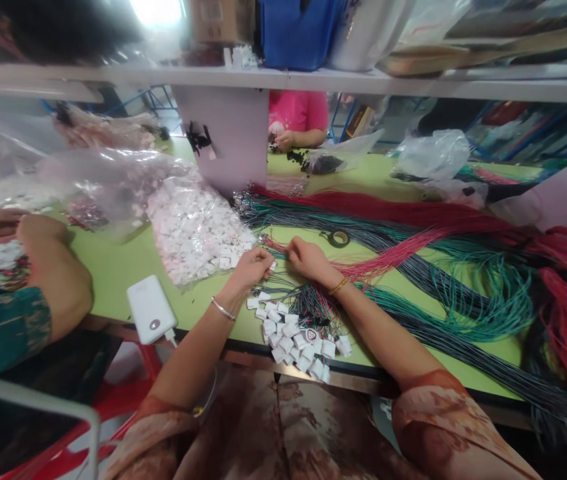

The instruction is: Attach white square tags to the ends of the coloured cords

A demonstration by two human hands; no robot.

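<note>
My left hand [254,268] is closed in a pinch on a small white connector [272,266] above the green table. Just to its right, my right hand [306,257] has its fingers curled at the ends of thin red and green wires [278,248]; what exactly it grips is too small to tell. Several white connectors [288,337] with wires attached lie in a pile at the table edge below my hands. A clear bag of white connectors [198,227] rests to the left of my left hand.
Long bundles of red wires [388,207] and green wires [488,300] stretch right. A black tape roll [338,238] sits behind my right hand, a white power bank [151,309] at left. Other people's arms [58,267] show at left and beyond the shelf [363,80].
</note>
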